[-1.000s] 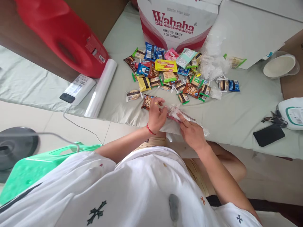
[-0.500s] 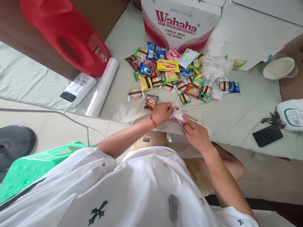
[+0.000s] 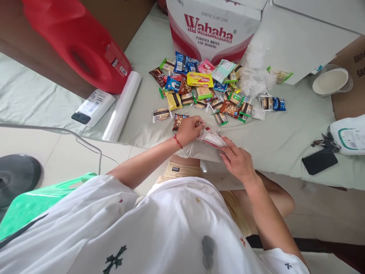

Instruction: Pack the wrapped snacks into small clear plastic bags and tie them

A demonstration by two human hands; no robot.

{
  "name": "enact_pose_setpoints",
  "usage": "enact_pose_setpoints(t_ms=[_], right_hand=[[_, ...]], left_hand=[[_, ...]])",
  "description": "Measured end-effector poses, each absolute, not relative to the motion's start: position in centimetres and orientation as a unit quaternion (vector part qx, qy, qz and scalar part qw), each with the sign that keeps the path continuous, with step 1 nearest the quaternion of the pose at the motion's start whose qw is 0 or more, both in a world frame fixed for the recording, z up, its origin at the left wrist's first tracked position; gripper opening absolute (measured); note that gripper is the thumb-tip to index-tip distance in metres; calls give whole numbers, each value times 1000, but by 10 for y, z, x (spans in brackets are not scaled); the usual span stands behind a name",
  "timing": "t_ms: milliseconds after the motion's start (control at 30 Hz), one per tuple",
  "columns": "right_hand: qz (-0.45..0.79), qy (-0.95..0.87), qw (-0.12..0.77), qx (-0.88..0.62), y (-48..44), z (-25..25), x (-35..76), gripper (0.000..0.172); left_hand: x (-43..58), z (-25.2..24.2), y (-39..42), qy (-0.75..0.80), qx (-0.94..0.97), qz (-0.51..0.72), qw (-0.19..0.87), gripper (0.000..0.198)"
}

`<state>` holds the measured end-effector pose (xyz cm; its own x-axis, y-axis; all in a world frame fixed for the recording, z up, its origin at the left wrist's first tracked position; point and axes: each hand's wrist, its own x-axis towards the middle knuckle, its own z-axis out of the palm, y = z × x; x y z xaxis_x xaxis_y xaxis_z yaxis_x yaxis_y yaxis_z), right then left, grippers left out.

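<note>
My left hand [image 3: 190, 130] is closed at the left end of a clear plastic bag [image 3: 211, 137], its fingers pinching the crumpled film. Something red shows through the plastic; its kind is hard to make out. At the bag's right end, my right hand [image 3: 238, 158] holds it with fingers and thumb. The bag is close to the near edge of the table. A brown cookie packet [image 3: 179, 121] lies just behind my left hand, partly covered by it. Farther back is a pile of small wrapped snacks, with a yellow wafer packet [image 3: 199, 79] on top.
Behind the snacks stands a Wahaba-type water carton [image 3: 211, 30], with crumpled clear plastic bags [image 3: 253, 78] beside it. On the left are a red jug [image 3: 85, 49], a film roll [image 3: 122, 106] and a white label printer-like device [image 3: 94, 107]. A black wallet-like item [image 3: 319, 161] and a cup [image 3: 330, 82] are right.
Both hands have shifted slightly, the left up and to the left with the bag's end. My right hand has slid towards the bag's right end, uncovering more of it.
</note>
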<state>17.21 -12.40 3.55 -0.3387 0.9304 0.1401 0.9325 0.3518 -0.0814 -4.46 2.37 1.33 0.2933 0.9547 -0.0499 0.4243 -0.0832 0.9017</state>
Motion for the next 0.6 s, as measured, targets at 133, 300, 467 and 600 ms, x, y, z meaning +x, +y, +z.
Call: enact_pose_setpoints(t_ms=[133, 300, 467, 600], right_hand=[[0, -836, 39, -547, -116, 34, 155, 32], [-3, -848, -5, -530, -105, 29, 143, 31], [16, -850, -8, -527, -102, 30, 147, 29], [18, -848, -14, -529, -101, 33, 150, 27]], left_hand=[[-40, 8, 23, 472, 515, 335, 633, 14], [-43, 9, 16, 392, 481, 337, 708, 25], [-58, 16, 17, 288, 678, 221, 639, 86], [-62, 15, 30, 332, 747, 196, 542, 63]])
